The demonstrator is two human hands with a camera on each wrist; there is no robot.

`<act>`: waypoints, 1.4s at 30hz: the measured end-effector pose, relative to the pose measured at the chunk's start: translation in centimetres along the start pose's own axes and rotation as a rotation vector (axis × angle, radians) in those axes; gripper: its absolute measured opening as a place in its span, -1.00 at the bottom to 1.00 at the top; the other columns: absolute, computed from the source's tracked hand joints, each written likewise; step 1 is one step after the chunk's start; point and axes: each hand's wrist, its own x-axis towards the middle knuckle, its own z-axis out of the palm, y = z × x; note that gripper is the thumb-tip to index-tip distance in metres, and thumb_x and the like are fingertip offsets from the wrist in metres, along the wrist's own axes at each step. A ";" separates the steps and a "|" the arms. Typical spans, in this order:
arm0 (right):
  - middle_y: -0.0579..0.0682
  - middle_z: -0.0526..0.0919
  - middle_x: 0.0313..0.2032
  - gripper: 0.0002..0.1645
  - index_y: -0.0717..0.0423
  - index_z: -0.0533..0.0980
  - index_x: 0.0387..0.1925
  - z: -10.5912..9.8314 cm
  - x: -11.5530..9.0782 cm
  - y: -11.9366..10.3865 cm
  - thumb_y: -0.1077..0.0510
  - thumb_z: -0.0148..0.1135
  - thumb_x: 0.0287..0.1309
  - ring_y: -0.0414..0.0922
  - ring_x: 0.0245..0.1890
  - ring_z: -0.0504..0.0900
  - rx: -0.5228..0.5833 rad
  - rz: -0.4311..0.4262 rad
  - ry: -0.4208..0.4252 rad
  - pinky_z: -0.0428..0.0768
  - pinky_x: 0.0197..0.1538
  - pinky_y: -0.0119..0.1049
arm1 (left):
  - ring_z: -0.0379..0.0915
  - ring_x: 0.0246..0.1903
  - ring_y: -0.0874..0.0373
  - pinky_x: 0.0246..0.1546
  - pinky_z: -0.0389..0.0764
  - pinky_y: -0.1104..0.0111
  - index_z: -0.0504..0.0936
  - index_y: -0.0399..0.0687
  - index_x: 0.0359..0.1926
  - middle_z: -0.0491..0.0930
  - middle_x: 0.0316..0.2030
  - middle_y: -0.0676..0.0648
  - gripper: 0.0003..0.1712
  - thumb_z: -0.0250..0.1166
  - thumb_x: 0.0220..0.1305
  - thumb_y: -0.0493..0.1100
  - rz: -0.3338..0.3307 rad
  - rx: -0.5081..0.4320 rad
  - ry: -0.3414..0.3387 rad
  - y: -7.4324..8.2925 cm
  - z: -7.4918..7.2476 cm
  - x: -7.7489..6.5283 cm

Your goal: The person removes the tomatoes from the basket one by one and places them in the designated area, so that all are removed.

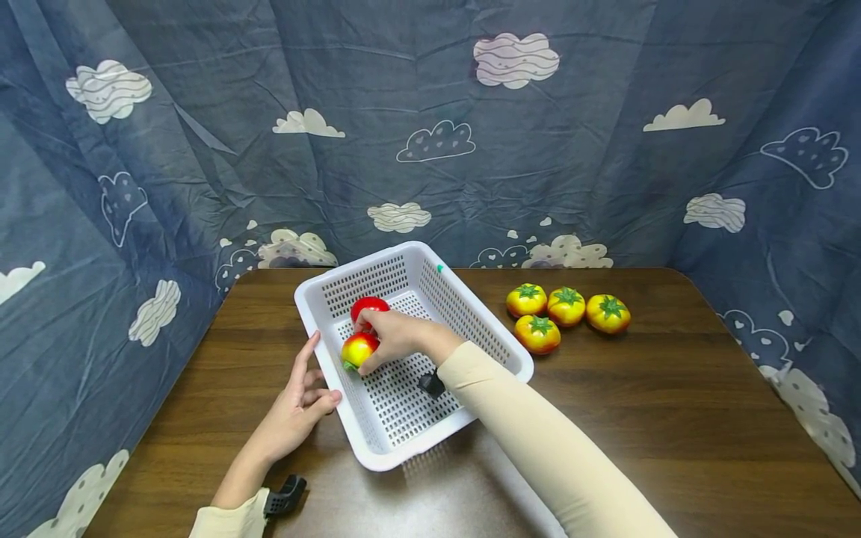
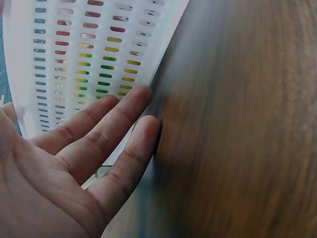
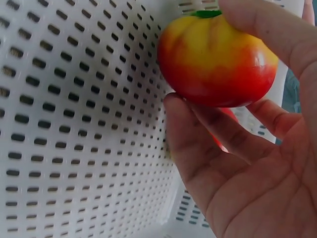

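My right hand (image 1: 393,338) reaches into the white plastic basket (image 1: 469,300) and grips a red-and-yellow toy tomato (image 3: 218,62) with a green leafy top, thumb on one side and fingers under the other. That tomato hangs inside the basket, near its left wall. A second red tomato (image 1: 369,306) lies just beyond it in the basket, partly hidden by the hand. My left hand (image 1: 292,407) is at the basket's left side, thumb and index finger by the rim. Its other fingers (image 2: 101,134) stretch out fairly straight along the slotted outer wall.
Several yellow-and-red tomatoes (image 1: 566,307) with green tops stand in a group on the brown wooden table (image 1: 673,403), right of the basket. A blue cloth (image 1: 430,187) with cloud prints hangs behind and beside the table.
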 end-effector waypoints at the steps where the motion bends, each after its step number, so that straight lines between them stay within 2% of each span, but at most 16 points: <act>1: 0.07 0.66 0.11 -0.24 0.05 0.45 0.24 -0.1 -0.1 0.1 -0.01 0.66 0.12 -0.05 0.09 0.60 0.006 0.003 -0.002 0.61 0.30 -0.18 | 0.78 -0.01 0.10 -0.01 0.77 0.33 -0.30 0.26 0.76 0.55 0.27 -0.49 0.12 0.29 0.54 -0.23 0.000 0.000 0.000 0.0 0.0 0.0; 7: 0.07 0.66 0.14 -0.24 0.01 0.44 0.24 -0.8 -0.7 0.6 -0.09 0.64 0.14 -0.03 0.11 0.61 0.009 0.021 -0.004 0.63 0.28 -0.17 | 0.77 -0.02 0.09 -0.03 0.78 0.30 -0.29 0.29 0.76 0.53 0.28 -0.52 0.12 0.29 0.54 -0.24 0.007 -0.005 0.003 -0.1 0.0 0.0; 15: 0.09 0.65 0.14 -0.23 0.02 0.43 0.26 -2.1 -1.6 1.4 -0.10 0.61 0.14 -0.04 0.09 0.61 0.067 0.019 0.010 0.65 0.20 -0.20 | 0.76 -0.02 0.17 -0.02 0.79 0.28 -0.29 0.30 0.76 0.52 0.27 -0.54 0.12 0.28 0.55 -0.26 0.013 -0.019 0.001 -0.2 0.0 0.0; 22: 0.12 0.59 0.24 -0.14 -0.01 0.34 0.42 -3.0 -2.4 2.6 -0.09 0.54 0.21 0.02 0.15 0.60 0.110 -0.016 0.003 0.67 0.23 -0.16 | 0.75 -0.03 0.27 -0.02 0.79 0.28 -0.30 0.31 0.76 0.50 0.28 -0.56 0.12 0.27 0.55 -0.27 0.013 -0.023 -0.001 -0.1 0.0 0.0; 29: 0.08 0.60 0.12 -0.30 -0.07 0.41 0.31 -4.2 -3.6 3.5 -0.06 0.49 0.22 0.00 0.07 0.61 0.135 -0.030 0.008 0.66 0.10 -0.27 | 0.74 -0.04 0.33 -0.06 0.75 0.40 -0.30 0.32 0.75 0.49 0.29 -0.57 0.12 0.27 0.55 -0.26 0.009 -0.012 0.004 -0.1 0.1 -0.1; 42: 0.12 0.59 0.09 -0.31 -0.01 0.35 0.25 -6.4 -5.4 4.9 -0.01 0.48 0.21 0.00 0.04 0.61 0.188 -0.010 0.057 0.68 0.09 -0.30 | 0.74 -0.05 0.31 -0.09 0.76 0.36 -0.31 0.27 0.76 0.50 0.24 -0.60 0.12 0.24 0.54 -0.31 0.048 -0.014 0.001 -0.5 0.1 0.1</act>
